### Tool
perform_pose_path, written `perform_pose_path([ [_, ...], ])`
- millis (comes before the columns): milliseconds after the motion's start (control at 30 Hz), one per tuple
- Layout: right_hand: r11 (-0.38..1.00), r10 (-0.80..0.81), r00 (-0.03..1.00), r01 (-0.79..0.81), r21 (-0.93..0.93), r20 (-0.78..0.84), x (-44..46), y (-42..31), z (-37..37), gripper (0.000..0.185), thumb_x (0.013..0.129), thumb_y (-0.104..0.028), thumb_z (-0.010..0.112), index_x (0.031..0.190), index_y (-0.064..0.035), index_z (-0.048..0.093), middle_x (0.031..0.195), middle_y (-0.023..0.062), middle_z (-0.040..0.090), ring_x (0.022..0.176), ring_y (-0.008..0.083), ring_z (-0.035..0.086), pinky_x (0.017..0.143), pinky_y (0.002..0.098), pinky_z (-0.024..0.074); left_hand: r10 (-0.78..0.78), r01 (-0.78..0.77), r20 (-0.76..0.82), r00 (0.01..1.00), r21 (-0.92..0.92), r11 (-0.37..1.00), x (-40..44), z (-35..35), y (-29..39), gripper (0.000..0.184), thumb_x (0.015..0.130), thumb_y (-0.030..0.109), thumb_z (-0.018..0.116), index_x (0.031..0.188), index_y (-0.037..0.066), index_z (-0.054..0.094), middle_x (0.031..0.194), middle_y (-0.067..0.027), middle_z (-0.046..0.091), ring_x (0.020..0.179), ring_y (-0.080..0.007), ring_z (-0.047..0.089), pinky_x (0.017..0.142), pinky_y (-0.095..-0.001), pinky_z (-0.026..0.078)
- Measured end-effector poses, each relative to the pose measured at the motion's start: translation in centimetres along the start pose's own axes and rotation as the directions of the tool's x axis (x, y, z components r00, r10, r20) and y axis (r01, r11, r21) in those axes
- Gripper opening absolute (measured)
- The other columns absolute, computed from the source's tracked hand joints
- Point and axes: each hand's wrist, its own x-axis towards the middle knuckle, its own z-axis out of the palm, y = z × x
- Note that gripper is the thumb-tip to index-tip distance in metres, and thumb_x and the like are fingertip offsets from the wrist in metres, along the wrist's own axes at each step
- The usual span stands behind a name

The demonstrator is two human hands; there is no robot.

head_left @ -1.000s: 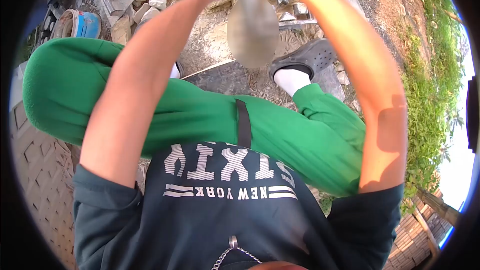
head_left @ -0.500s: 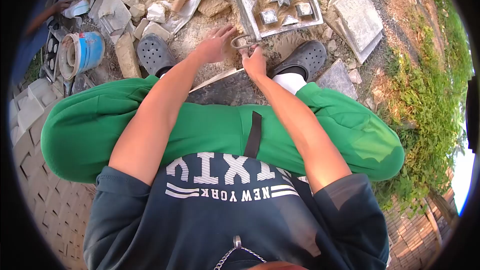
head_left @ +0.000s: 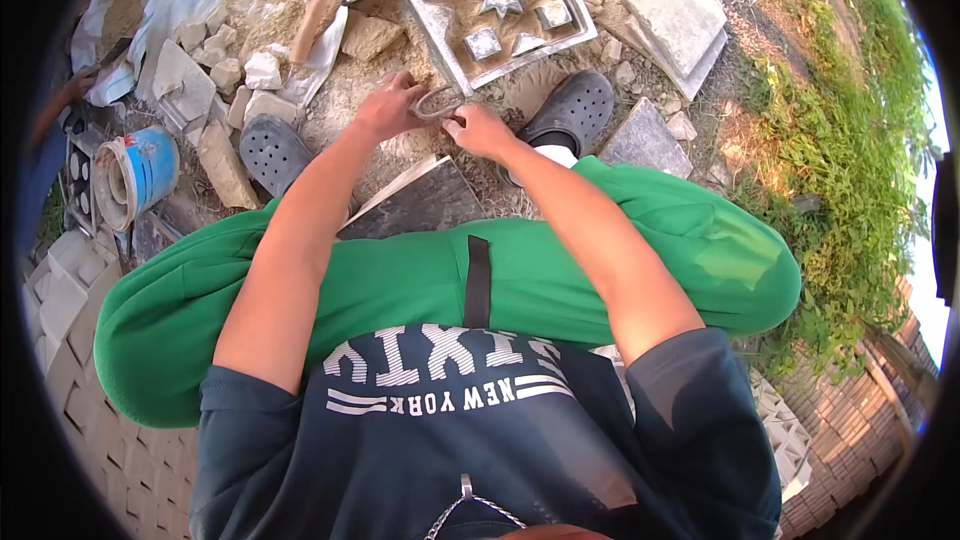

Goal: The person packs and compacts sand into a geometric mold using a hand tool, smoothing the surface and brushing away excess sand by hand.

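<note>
A square metal mould (head_left: 518, 65) with a raised star and several square blocks in it lies ahead of me. From its near corner a looped metal handle (head_left: 437, 103) sticks out toward me. My left hand (head_left: 388, 108) is at the left side of this loop, its fingers bent in against it. On the loop's near right side, my right hand (head_left: 480, 131) is closed, thumb and fingers pinching the metal. Parts of the fingertips of both hands are hidden. Under my forearms lies a dark flat slab (head_left: 425, 202) with a pale strip along its edge.
Dark clogs on my feet flank my hands: left clog (head_left: 272, 155), right clog (head_left: 570, 112). Flat tiles (head_left: 672, 10) are stacked on the right. Broken stones (head_left: 225, 160) and a blue-and-white bucket (head_left: 140, 175) lie leftward. Another person's hand (head_left: 78, 87) shows at the far left.
My left hand has come in to the handle, its fingers now bent instead of stretched. The whole view has shifted, so the mould appears further left and slightly turned.
</note>
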Motion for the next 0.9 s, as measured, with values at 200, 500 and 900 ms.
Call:
perform_pose_path([
  [200, 0.781, -0.054, 0.995, 0.097, -0.617, 0.088, -1.9, 1.3, -13.5, 0.035, 0.087, -0.035, 0.053, 0.095, -0.0075, 0.073, 0.094, 0.0222, 0.07, 0.09, 0.0373, 0.068, 0.083, 0.0466, 0.0541, -0.079, 0.097, -0.179, 0.981, 0.093, 0.991, 1.3, -5.7, -1.5, 0.035, 0.077, 0.03, 0.077, 0.102, 0.008, 0.065, 0.112, -0.0125, 0.057, 0.11, -0.0316, 0.056, 0.09, -0.042, 0.049],
  [500, 0.864, 0.357, 0.563, -0.503, 0.034, -0.745, 0.5, 10.0, -20.0, 0.046, 0.088, -0.034, 0.057, 0.127, -0.0097, 0.054, 0.124, 0.0185, 0.056, 0.116, 0.0365, 0.056, 0.094, 0.0507, 0.046, -0.132, 0.262, -0.576, 0.807, 0.149, 0.953, 3.7, -10.5, -4.3, 0.031, 0.086, 0.037, 0.069, 0.098, 0.01, 0.064, 0.105, -0.0116, 0.062, 0.109, -0.0329, 0.056, 0.094, -0.0453, 0.043],
  [900, 0.989, 0.134, 0.575, -0.135, 0.067, -0.807, 4.1, 9.0, -18.6, 0.061, 0.082, -0.019, 0.061, 0.138, -0.0111, 0.04, 0.123, 0.0209, 0.051, 0.109, 0.0395, 0.057, 0.088, 0.0495, 0.0512, 0.186, -0.157, -0.684, 0.706, 0.106, 0.982, 18.7, -13.2, 11.3, 0.03, 0.095, 0.036, 0.06, 0.102, 0.007, 0.057, 0.1, -0.0095, 0.059, 0.102, -0.0253, 0.052, 0.094, -0.0404, 0.039],
])
